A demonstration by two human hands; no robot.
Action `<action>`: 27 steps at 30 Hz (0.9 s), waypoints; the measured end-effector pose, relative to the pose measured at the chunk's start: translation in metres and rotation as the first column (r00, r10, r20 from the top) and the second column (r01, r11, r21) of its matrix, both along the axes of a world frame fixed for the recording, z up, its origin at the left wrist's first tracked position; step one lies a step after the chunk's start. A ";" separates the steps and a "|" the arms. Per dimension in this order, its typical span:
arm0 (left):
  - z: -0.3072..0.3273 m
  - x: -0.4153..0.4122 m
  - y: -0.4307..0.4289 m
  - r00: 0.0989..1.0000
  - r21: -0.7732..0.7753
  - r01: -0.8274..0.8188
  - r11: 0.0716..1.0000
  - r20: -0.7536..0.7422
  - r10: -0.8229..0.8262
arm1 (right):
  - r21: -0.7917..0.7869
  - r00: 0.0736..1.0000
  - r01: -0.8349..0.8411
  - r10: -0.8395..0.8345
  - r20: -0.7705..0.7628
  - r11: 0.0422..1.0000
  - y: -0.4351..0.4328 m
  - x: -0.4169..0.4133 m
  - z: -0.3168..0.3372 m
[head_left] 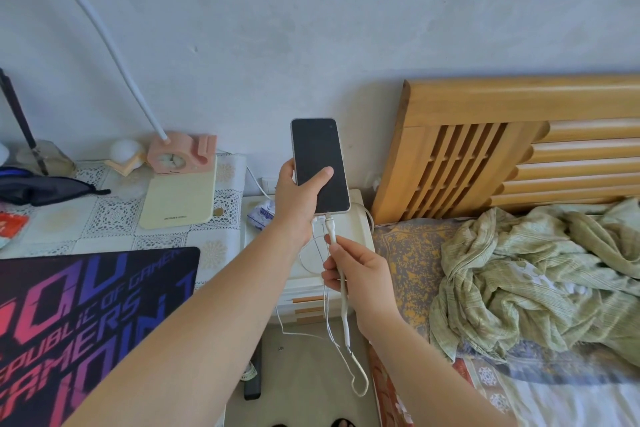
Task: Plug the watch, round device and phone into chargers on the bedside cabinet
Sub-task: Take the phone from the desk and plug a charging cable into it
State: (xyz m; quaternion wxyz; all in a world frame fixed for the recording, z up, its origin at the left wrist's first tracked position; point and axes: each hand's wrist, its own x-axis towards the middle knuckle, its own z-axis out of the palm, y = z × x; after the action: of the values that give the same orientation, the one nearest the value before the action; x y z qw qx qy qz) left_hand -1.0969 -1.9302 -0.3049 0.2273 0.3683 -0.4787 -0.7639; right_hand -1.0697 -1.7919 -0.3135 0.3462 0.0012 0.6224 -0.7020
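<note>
We hold the phone upright in our left hand above the bedside cabinet, our right hand pinching the charging cable, its plug seemingly at the port, needing a firm push.
</note>
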 end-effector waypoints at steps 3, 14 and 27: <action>0.005 0.002 0.001 1.000 -0.074 0.022 0.997 -0.016 -0.023 | -0.032 0.999 0.012 -0.011 0.035 0.999 -0.002 0.002 0.002; 0.036 0.011 0.004 0.992 -0.151 -0.020 0.988 -0.124 0.001 | -0.094 0.999 0.048 -0.049 -0.010 0.994 -0.007 0.010 0.030; 0.099 0.032 0.003 0.976 -0.282 0.068 0.957 -0.180 -0.122 | -0.193 0.994 0.021 -0.041 -0.101 0.981 -0.010 0.028 0.080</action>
State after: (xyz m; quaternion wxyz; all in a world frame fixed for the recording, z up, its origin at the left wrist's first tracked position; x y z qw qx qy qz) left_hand -1.0650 -1.9275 -0.2055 0.2846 0.2330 -0.5724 -0.7329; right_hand -1.0419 -1.8015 -0.2336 0.3008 -0.0592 0.5691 -0.7630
